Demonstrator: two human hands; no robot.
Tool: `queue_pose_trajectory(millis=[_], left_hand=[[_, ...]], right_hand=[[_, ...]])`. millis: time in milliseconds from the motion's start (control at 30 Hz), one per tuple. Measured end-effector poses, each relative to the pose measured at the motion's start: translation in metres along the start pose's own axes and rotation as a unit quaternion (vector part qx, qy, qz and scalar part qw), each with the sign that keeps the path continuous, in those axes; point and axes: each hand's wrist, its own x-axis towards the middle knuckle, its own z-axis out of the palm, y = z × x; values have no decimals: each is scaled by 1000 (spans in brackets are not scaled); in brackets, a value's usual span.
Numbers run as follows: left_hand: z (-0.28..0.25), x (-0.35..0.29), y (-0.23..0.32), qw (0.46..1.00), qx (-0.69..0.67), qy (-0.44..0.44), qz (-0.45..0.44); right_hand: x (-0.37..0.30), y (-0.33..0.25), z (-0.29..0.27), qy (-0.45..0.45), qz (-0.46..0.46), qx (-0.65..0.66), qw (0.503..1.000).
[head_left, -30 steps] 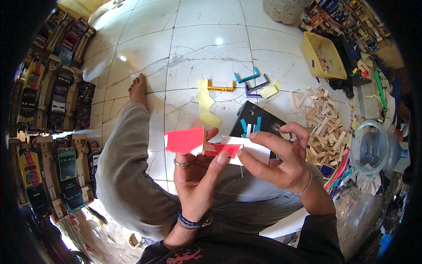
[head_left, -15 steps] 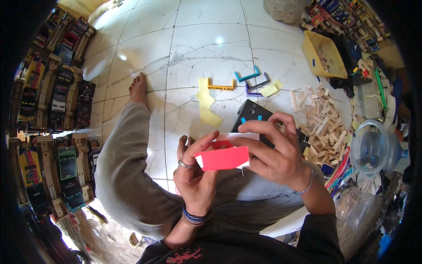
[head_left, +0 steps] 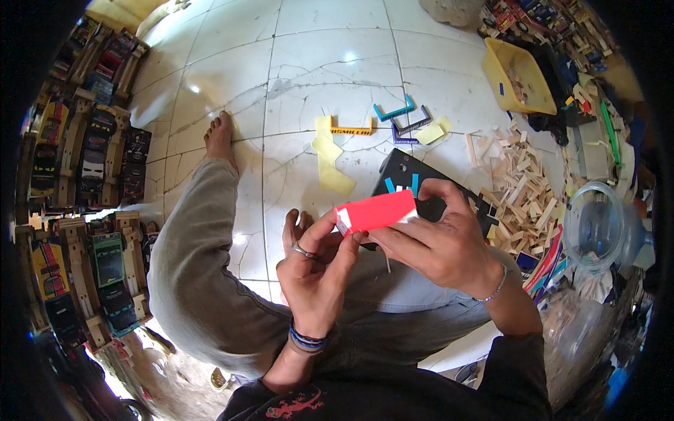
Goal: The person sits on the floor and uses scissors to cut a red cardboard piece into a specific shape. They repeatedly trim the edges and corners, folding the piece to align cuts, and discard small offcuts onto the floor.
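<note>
Between both hands, above my lap, is a small red piece with white corners [head_left: 378,211], tilted up toward the right. My left hand [head_left: 312,277] pinches its left end between thumb and fingers. On its right end and underside my right hand [head_left: 446,242] is closed, with some fingertips hidden behind it. Just beyond lies a black box-like block [head_left: 401,168] with light blue and white strips [head_left: 401,185] on it. Farther off on the floor stand a yellow U-shaped frame [head_left: 351,130], a light blue one [head_left: 394,111] and dark purple ones [head_left: 407,130].
Pale yellow paper pieces [head_left: 333,172] lie on the cracked white tiles [head_left: 309,63]. At right are a heap of small wooden sticks [head_left: 523,193], a yellow basin [head_left: 495,77] and a clear plastic container [head_left: 593,231]. Wooden racks of toy trucks [head_left: 84,161] line the left.
The red piece has moved up and to the right and tilted, so its opening no longer shows. My right hand's raised fingers have come down and curled around its right end.
</note>
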Motion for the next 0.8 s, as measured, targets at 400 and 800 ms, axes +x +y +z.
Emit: queue_pose_trajectory(millis=[400, 800], left_hand=[[10, 14, -49, 988, -144, 2, -55], [2, 12, -29, 973, -177, 101, -106]], right_hand=[[-12, 67, -1, -9, 313, 119, 942], [-62, 100, 38, -426, 373, 57, 822]])
